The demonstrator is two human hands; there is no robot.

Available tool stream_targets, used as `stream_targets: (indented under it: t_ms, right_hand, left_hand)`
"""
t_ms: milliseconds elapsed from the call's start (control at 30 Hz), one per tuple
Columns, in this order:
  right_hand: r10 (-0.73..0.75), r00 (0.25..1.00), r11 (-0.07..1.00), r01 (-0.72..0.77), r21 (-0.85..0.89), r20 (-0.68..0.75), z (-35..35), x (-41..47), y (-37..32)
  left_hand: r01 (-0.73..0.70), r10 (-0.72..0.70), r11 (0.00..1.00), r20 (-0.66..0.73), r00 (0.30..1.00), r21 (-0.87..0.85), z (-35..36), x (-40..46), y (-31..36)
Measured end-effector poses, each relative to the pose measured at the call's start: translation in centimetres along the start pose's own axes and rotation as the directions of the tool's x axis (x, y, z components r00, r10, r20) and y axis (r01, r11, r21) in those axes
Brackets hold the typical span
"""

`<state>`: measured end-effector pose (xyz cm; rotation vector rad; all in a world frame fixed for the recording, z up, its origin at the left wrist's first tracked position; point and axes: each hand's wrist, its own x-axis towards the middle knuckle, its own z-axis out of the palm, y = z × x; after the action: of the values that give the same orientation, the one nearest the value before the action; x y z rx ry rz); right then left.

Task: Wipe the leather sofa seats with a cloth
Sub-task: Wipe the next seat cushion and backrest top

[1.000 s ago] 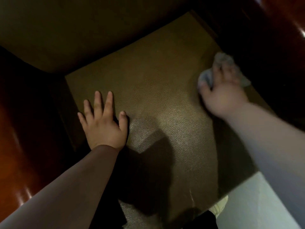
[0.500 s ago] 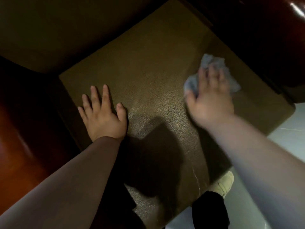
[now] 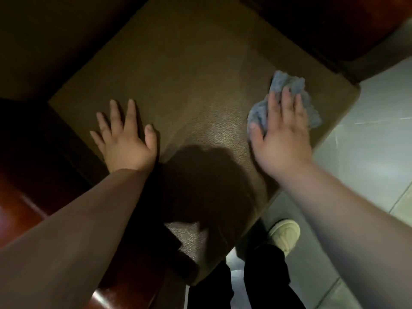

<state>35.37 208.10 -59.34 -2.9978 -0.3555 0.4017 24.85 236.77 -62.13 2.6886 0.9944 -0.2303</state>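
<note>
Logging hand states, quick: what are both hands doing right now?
Left hand: open, flat on the leather seat cushion, holding nothing.
Right hand: open, fingers straight, pressing the blue cloth against the cushion.

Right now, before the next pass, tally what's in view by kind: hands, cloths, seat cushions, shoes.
Hands: 2 (left hand flat on the seat, right hand pressing the cloth)
Cloths: 1 (blue-grey cloth)
Seat cushions: 1 (brown leather seat cushion)
Shoes: 1 (pale shoe on the tiled floor)
Total: 5
</note>
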Motion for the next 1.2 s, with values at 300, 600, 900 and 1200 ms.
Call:
stream_targets:
  t_ms: [300,600,900,1200]
  right_hand:
    - [-0.633,0.774,0.771,0.63,0.089,0.006,4.9,-11.9,-0.9]
    - [-0.025,0.999,0.997,0.027,0.078,-0.022,-2.1,6.4,9.4]
    - [-0.426,0.905,0.904,0.425,0.04,0.013,-0.4,3.7,13.1]
    - [-0.227,0.967,0.973,0.222,0.055,0.114,-2.9,5.4,9.1]
  left_hand:
    - [-0.402,0.399,0.916,0.097,0.912,0.006,0.3,-4.1,8.3]
    - [-0.44,0.435,0.89,0.064,0.898,0.116,1.6,2.6,19.3]
    - [-0.447,0.457,0.885,-0.062,0.887,0.132,3.3,2.2,18.7]
    - [-0.437,0.447,0.89,-0.062,0.893,0.131,3.6,2.6,18.5]
